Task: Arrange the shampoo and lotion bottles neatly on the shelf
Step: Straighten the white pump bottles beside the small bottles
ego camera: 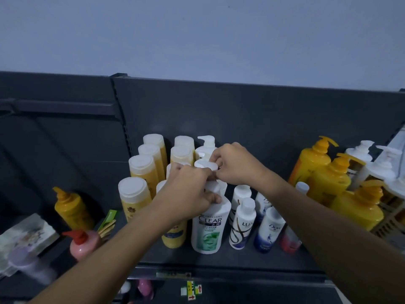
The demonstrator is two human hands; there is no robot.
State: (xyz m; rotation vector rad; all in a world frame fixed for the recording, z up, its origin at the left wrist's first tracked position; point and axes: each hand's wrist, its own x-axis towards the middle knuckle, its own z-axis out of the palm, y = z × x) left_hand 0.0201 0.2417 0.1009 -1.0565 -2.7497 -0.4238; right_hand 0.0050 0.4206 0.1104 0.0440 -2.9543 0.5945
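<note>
A white Clear pump bottle point(208, 229) with a green label stands at the front of the dark shelf point(230, 263). My left hand point(188, 189) grips its neck and pump. My right hand point(234, 165) pinches the white pump head of the bottle just behind it point(205, 164). Two rows of yellow bottles with white caps point(140, 170) stand to the left. To the right stand a Lux bottle point(242, 224) and a Dove bottle point(269, 231).
Large yellow pump bottles point(328, 178) and white pump bottles point(361, 154) crowd the right end. A yellow pump bottle point(71, 208), a pink bottle with red pump point(84, 244) and packets point(24, 235) sit on the left. The dark back panel point(241, 110) rises behind.
</note>
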